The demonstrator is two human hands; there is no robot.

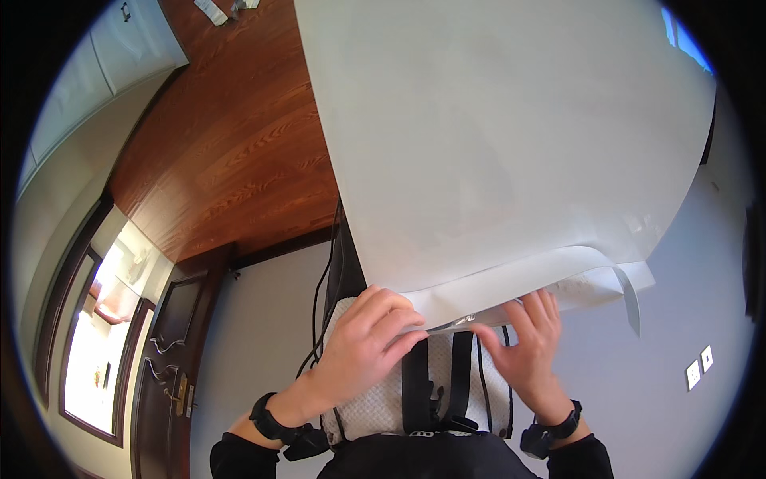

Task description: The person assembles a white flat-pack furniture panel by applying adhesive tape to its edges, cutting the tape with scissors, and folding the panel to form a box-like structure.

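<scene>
A white, flat, paper-like packet [574, 291] lies along the near edge of the white tabletop [495, 152]. Its long flap [479, 289] is bent up, and a narrow white strip [628, 297] curls down at the right end. Under the flap, something clear and shiny [467, 319] shows in part; I cannot make out what it is. My left hand [363, 339] pinches the packet's left end between thumb and fingers. At the middle of the near edge, my right hand [527, 343] grips the packet, its fingertips partly hidden behind the edge.
Thin black cables [319, 295] hang by the table's left corner. Brown wood flooring [239, 144] stretches to the left, with a dark open door [171, 351] farther down. Two wall sockets [694, 374] are at the right. Black straps [416, 383] hang over pale textured fabric below my hands.
</scene>
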